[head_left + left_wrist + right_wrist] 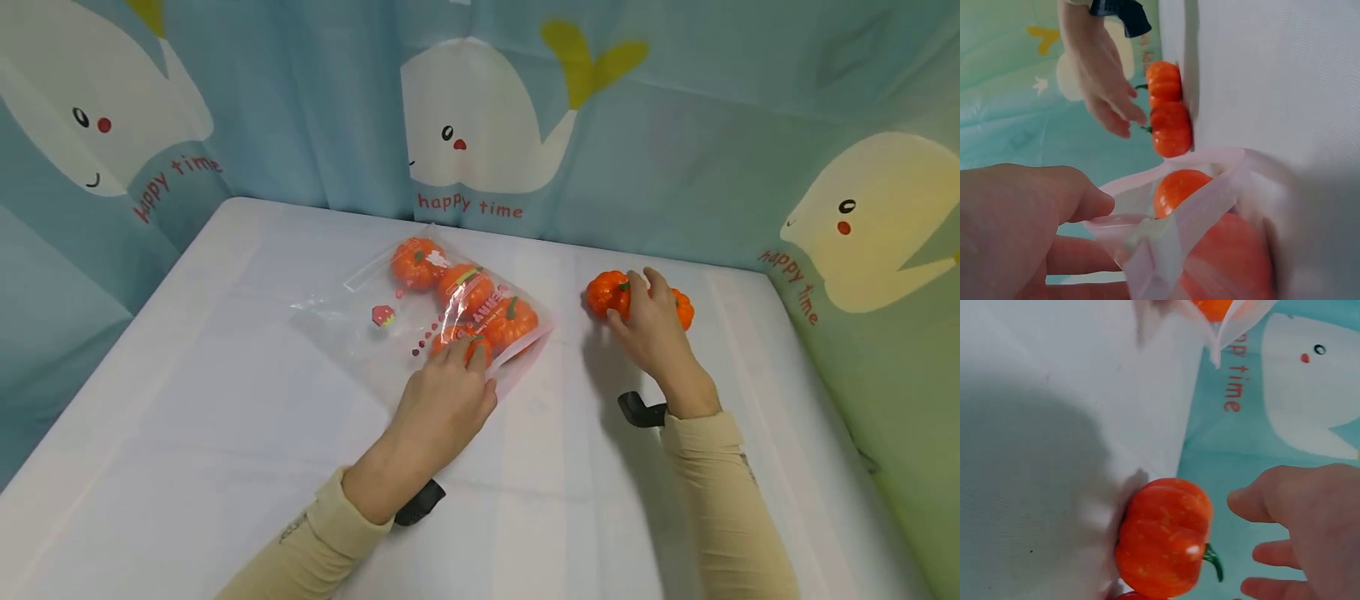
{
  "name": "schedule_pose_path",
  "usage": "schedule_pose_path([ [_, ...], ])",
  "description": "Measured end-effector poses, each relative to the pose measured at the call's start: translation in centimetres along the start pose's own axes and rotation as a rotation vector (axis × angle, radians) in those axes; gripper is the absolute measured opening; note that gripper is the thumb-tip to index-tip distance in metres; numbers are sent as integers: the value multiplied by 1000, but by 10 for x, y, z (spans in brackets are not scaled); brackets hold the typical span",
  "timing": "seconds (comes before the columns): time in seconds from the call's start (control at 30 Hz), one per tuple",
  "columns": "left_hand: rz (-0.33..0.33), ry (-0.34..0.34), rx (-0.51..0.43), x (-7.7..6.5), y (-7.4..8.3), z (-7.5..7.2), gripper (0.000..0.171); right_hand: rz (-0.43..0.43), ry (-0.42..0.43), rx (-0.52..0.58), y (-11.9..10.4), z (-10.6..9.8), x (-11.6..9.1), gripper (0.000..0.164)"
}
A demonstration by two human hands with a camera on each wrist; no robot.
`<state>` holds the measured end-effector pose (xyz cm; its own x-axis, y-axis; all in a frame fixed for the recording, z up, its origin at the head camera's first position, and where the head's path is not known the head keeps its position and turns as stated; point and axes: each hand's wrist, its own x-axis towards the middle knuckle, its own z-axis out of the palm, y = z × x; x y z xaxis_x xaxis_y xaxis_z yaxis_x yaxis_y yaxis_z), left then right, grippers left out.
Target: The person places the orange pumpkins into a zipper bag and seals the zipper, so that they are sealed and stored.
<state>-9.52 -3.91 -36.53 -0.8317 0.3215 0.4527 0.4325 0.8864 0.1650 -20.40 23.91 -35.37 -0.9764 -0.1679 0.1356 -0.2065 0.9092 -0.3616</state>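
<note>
The left hand (447, 406) pinches a clear, pink-edged plastic bag (375, 354) holding at least four glossy orange ribbed pumpkins (512, 323), while the right hand (654, 333), fingers spread, hovers by two matching pumpkins (603, 295) on the white table (247, 417).

Right hand (1316, 528) hovers beside an orange pumpkin (1163, 540).

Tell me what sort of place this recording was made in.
Probably a small curtained-off tabletop staging area, perhaps indoors: a pale table has whale-print curtains close behind and beside it, and holds orange pumpkins, some in a clear bag.
</note>
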Motion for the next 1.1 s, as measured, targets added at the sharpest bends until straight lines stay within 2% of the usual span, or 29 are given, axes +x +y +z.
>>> schedule_pose_path([
  [0.2, 4, 14, 11, -3, -1, 1, 26, 72, -134, -46, 2, 7, 9, 61],
  [0.33, 3, 17, 17, -4, -1, 2, 25, 80, -174, -60, 3, 11, 10, 60],
  [0.6, 9, -12, 45, -4, -1, 1, 32, 15, -114, -111, 0, 18, 9, 53],
  [0.77, 21, -12, 73, -4, 1, 2, 35, -30, -67, -117, -5, 21, -4, 50],
  [0.9, 22, -20, 73, -6, 2, 2, 36, -74, -14, -90, -6, 27, -19, 48],
  [1.1, 19, -5, 81, -4, 2, 2, 37, -53, 9, -28, -10, 28, -30, 46],
])
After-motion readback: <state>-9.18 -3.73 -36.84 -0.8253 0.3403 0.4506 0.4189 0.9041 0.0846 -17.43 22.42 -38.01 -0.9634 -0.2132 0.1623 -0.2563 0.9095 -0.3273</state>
